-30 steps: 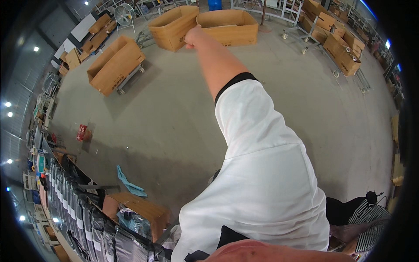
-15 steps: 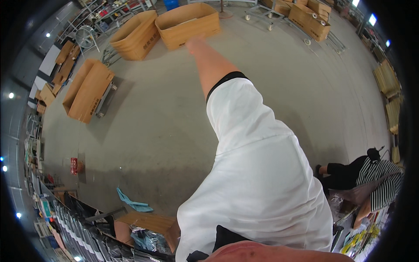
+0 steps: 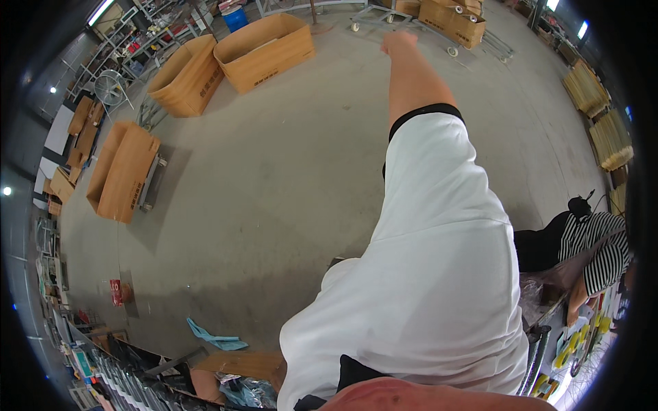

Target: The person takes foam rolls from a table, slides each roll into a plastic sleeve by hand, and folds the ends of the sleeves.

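My right hand [image 3: 399, 41] is at the far end of my outstretched arm, small and seen from behind, over the concrete floor. Its fingers point away from the view, so whether they are curled or spread is hard to see. Nothing held shows beside it. A wheeled rack carrying cardboard boxes [image 3: 452, 26] appears just past it to the right. My arm [image 3: 415, 79] comes out of a white short sleeve with a black cuff, and the white shirt [image 3: 411, 294] fills much of the lower picture. My left hand is out of sight.
Large open cartons [image 3: 264, 58] stand at the far left, one on a wheeled cart [image 3: 152, 181]. A red can-like object [image 3: 116, 292] and a light-blue strip [image 3: 216, 337] are on the floor. At lower right a person in a striped top [image 3: 596, 250] bends over a bench. Stacked sheets [image 3: 610, 140] line the right.
My right arm has swung rightward in the picture, away from the large cartons and toward the wheeled rack. The view has turned slightly, so the cartons sit further left.
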Available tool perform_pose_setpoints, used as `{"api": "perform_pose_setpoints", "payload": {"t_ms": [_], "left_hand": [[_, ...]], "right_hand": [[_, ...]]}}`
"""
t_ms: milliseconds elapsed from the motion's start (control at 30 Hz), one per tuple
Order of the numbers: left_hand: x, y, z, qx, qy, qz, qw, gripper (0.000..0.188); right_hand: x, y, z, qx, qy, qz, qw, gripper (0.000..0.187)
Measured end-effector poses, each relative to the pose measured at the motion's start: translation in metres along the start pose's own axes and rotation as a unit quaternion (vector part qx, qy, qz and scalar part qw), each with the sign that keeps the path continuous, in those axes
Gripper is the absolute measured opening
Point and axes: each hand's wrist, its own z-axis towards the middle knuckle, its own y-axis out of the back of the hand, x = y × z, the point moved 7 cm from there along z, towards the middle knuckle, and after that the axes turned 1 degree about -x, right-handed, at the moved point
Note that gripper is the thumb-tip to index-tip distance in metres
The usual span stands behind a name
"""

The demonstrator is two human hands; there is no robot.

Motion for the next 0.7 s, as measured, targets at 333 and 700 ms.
{"api": "perform_pose_setpoints", "payload": {"t_ms": [333, 700], "left_hand": [[0.128, 0.197, -0.178, -0.416, 0.116, -0.033, 0.901, 0.085], [0.152, 0.185, -0.441, -0.683, 0.141, -0.09, 0.711, 0.076]], "right_hand": [[0.17, -0.39, -0.245, 0.262, 0.5, -0.217, 0.796, 0.024], [0.247, -0.152, -0.905, 0.468, 0.856, 0.193, 0.105, 0.038]]}}
